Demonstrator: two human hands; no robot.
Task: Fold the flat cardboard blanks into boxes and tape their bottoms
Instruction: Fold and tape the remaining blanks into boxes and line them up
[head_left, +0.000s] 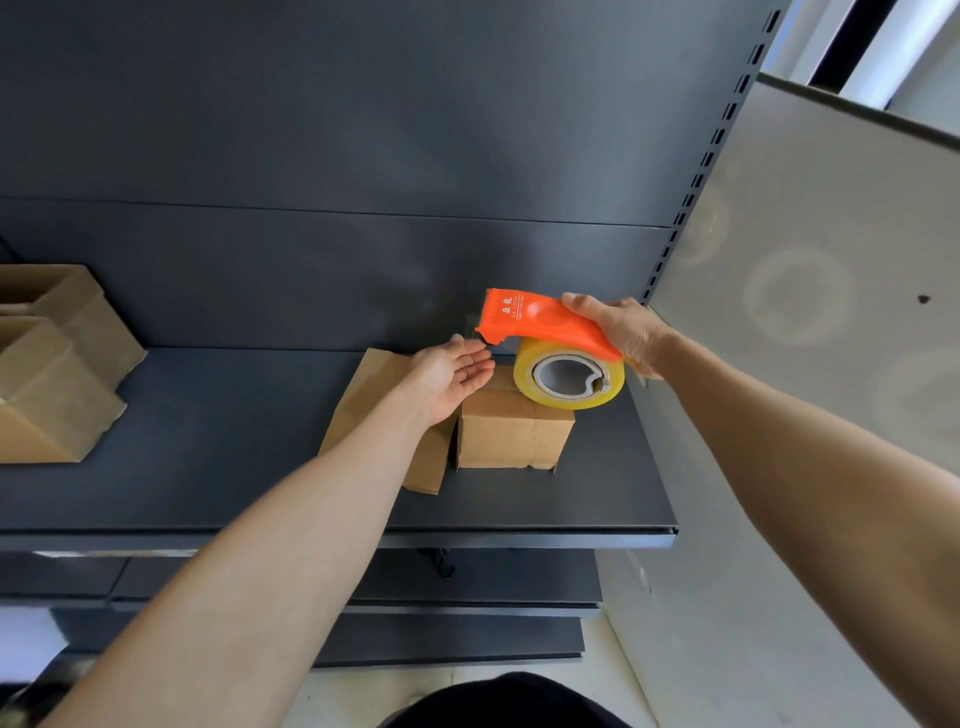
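A small folded cardboard box (514, 434) stands on the dark shelf (218, 447), right of centre. A flat cardboard blank (363, 400) lies beside it on the left, partly under my left forearm. My right hand (621, 327) grips an orange tape dispenser (540, 319) with a roll of clear yellowish tape (571, 376), held just above the box's top. My left hand (449, 379) hovers palm up with relaxed fingers beside the dispenser's cutting end, above the box's left edge. It holds nothing that I can see.
Several folded cardboard boxes (49, 364) are stacked at the shelf's left end. A dark back panel rises behind the shelf. A pale side board (810, 270) closes off the right. Lower shelves (467, 587) sit below the front edge.
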